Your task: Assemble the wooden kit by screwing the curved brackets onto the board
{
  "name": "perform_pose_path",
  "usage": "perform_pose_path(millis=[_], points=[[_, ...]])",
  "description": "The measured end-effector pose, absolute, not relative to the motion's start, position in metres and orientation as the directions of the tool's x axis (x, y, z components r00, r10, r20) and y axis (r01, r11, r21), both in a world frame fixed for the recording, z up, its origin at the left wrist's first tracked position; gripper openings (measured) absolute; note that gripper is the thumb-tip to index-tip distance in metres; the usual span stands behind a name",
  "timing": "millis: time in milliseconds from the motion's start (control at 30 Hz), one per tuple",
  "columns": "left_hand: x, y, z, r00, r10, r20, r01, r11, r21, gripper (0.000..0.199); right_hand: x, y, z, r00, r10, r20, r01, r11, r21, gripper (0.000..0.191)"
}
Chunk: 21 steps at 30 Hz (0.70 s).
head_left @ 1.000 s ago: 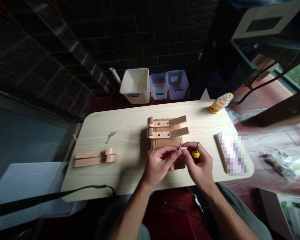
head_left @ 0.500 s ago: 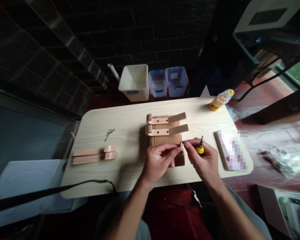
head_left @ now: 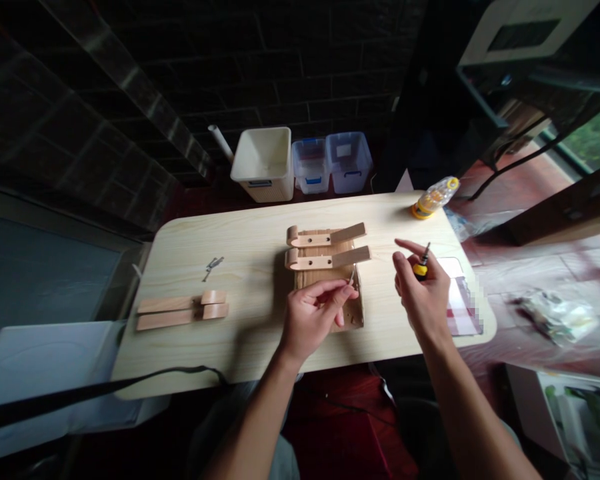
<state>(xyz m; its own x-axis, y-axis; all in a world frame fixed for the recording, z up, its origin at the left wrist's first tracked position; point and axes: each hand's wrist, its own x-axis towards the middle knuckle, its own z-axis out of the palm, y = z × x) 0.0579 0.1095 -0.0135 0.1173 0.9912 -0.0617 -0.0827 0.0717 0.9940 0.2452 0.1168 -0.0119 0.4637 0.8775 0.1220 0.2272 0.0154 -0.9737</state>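
A small metal screw (head_left: 351,275) is pinched upright between the fingertips of my left hand (head_left: 313,317), above the front of a brown cardboard block (head_left: 354,312). Two curved wooden pieces, a rear one (head_left: 316,238) and a front one (head_left: 321,261), lie across the block, each showing two dark holes. To the right, my right hand (head_left: 424,290) is raised off the block, with a yellow and black screwdriver (head_left: 421,268) held in it, its tip pointing up.
Several screws (head_left: 213,267) and wooden pieces (head_left: 167,312) lie on the table's left side (head_left: 250,267). A clear and yellow bottle (head_left: 435,198) stands at the back right, with a flat case (head_left: 464,307) nearer. Plastic bins (head_left: 264,160) are behind the table.
My right hand has moved right and slightly up, away from my left hand, with the screwdriver still in it. My left hand stays over the block. The whole view has shifted slightly.
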Motion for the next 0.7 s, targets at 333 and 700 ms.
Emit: perform_pose_path(millis=[333,700], points=[[0.059,0.108,-0.014,0.115,0.989,0.098,0.166,-0.116,0.979,0.018,0.225,0.099,0.002,0.144,0.984,0.107,0.265,0.066,-0.962,0.023],[0.060,0.107,-0.016,0.010,0.964,0.265,0.331,-0.253,0.909,0.014,0.223,0.099,-0.003,0.123,0.982,0.145,0.251,0.111,-0.962,0.018]])
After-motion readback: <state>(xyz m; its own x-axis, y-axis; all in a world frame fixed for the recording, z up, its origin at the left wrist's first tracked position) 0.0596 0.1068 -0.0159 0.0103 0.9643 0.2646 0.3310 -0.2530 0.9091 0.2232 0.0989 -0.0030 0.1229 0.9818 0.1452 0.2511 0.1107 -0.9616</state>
